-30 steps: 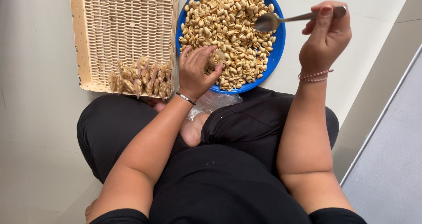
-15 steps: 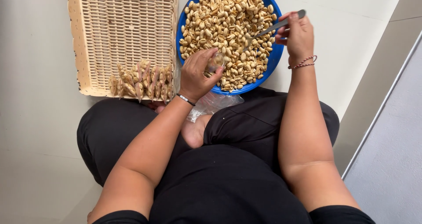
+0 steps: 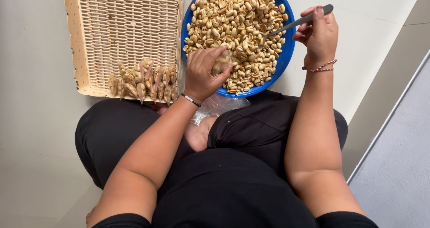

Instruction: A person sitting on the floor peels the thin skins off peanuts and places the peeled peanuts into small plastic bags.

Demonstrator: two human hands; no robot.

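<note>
The blue bowl (image 3: 283, 53) of peanuts (image 3: 233, 17) sits right of the basket (image 3: 76, 44), filled packets (image 3: 143, 81) at the basket's near edge. The right hand (image 3: 319, 35) has brought its gripped spoon (image 3: 286, 27) down from above into the bowl's peanuts. The left hand (image 3: 204, 73), at the bowl's near rim, stays closed around a small clear bag (image 3: 222, 63).

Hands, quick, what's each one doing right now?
Left hand: closed around a small clear bag over the blue bowl.
Right hand: closed on a metal spoon.

floor (image 3: 36, 134) - pale, smooth | on it - wicker tray (image 3: 80, 53), blue bowl (image 3: 286, 53)
</note>
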